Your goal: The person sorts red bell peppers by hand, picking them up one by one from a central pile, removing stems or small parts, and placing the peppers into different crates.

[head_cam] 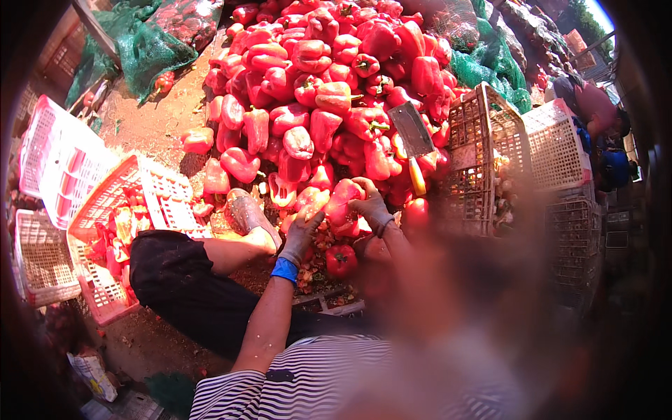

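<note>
In front of me rises a heap of red bell peppers (310, 58). My right hand (374, 209), in a grey work glove, grips a red bell pepper (340, 202) at the near edge of the heap. My left hand (300, 237), gloved with a blue band at the wrist, is just left of that pepper. Its fingertips are close to a pale, sunlit pepper piece (313, 199); whether they grip it is unclear. A cleaver (412, 128) with a yellow handle (417, 177) rests on the heap's right side. Another whole pepper (341, 261) lies below my hands.
Left of my knee, a plastic crate (86, 262) holds cut red pepper pieces (116, 236). At right, a tilted crate (470, 157) holds pale scraps (504, 191). Green mesh sacks (152, 50) lie behind. Another person (593, 105) is at far right. A blur covers the lower right.
</note>
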Available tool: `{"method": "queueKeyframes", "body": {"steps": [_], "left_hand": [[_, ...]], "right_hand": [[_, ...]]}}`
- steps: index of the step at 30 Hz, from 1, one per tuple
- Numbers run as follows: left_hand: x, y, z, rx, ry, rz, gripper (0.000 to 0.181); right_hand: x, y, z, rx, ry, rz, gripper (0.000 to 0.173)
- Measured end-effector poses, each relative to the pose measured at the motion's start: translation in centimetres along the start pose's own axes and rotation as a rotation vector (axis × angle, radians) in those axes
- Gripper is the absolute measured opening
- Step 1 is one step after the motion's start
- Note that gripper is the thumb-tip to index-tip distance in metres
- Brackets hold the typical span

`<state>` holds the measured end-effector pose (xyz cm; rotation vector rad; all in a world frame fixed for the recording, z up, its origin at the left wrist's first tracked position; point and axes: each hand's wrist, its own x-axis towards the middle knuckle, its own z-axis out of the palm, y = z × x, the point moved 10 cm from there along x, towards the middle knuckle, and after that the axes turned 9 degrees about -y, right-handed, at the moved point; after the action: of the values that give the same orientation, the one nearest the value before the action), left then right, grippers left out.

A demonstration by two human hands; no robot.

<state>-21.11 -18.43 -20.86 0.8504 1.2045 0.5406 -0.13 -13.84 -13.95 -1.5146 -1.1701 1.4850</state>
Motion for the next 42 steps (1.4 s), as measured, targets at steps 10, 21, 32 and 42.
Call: {"method": "queueKeyframes", "body": {"steps": [10, 21, 32, 42], "left_hand": [[-5.2, 13.0, 5.0, 0.202, -0.219, 0.433, 0.079], [-6.8, 14.4, 4.3, -0.231, -0.332, 0.446, 0.065], [-6.1, 13.1, 4.7, -0.504, -0.396, 0.534, 0.040], [-6.4, 13.7, 3.0, -0.111, -0.194, 0.460, 0.048]], "right_hand": [[-4.5, -8.2, 3.7, -0.145, -0.129, -0.107, 0.060], [-11.1, -18.0, 4.7, -0.461, 0.143, -0.592, 0.044], [-8.8, -11.4, 0.1, 0.369, 0.428, -0.457, 0.021], [-8.7, -14.7, 3.2, -0.708, -0.306, -0.035, 0.076]]}}
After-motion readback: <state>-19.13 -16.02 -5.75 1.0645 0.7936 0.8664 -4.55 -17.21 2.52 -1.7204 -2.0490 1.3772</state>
